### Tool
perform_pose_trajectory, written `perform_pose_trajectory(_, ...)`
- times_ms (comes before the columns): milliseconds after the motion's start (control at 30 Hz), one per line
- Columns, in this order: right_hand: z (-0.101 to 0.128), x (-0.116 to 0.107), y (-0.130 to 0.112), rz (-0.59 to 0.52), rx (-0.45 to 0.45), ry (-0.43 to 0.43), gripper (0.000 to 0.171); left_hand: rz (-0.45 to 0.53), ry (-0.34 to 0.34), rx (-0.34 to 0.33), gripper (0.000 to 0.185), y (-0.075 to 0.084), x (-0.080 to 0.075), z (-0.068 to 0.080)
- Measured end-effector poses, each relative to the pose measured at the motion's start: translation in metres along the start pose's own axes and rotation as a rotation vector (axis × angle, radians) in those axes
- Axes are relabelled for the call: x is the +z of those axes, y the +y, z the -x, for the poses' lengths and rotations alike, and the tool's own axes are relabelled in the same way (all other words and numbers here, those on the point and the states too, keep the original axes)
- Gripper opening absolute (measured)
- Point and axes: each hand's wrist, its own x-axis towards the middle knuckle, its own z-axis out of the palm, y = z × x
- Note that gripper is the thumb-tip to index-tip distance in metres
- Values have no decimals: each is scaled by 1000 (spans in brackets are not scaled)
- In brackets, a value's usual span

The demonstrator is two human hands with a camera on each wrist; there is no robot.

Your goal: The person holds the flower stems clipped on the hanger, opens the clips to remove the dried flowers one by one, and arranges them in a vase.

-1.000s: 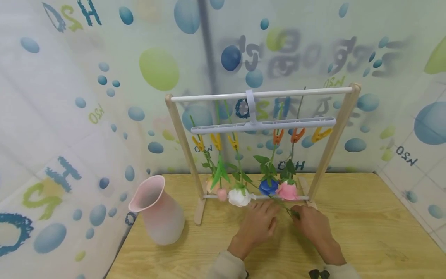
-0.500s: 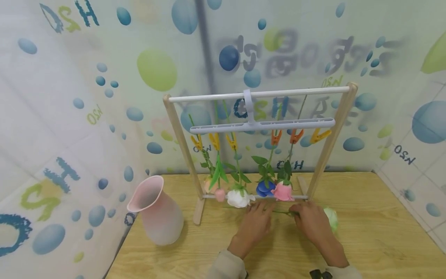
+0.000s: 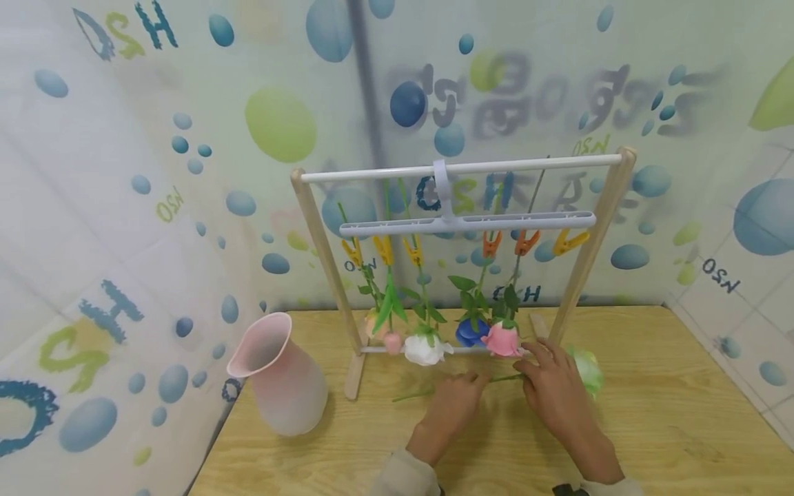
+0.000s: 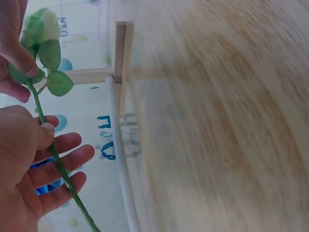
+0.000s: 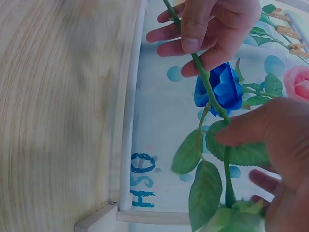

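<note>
Stem (image 5: 203,75) pinched in left hand (image 3: 455,401), right hand (image 3: 554,386) too, backdrop lettering (image 3: 464,195) apparently "H2O"

Bright light is spread out softly over the left hand (image 3: 455,399) and right hand (image 3: 554,382). Faint, soft shadows lie on the counter (image 3: 676,399) under the hands. Far to the left of them, the wall (image 3: 93,207) looks pale and very bright. Behind the hands, its big gray letters are fuzzy. Out at the sides, its dots look stretched. Both wrist views are dimmer and grayer. There the wood beside the hands looks smeary, and the white bar (image 4: 120,154) near the left hand looks bent.
</note>
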Motion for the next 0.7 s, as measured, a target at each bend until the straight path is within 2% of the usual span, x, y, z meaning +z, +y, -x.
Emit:
perform_pose_trajectory(167,-1,-7,-2,-44,41,48,25,76,-22,-25,34,0,-7,1)
perform_pose_trajectory(333,-7,-19,-2,-85,60,212,27,115,3,-23,34,-2,-14,1)
perform_pose_trajectory(500,-14,-31,-3,-148,91,334,31,157,-22,-26,36,-3,-20,2)
perform_pose_trajectory(600,-21,-37,-7,-201,126,360,30,169,-38,-32,36,-4,-22,3)
perform_pose_trajectory(700,-31,-42,-14,-280,186,357,32,174,-23,-33,35,-5,-22,5)
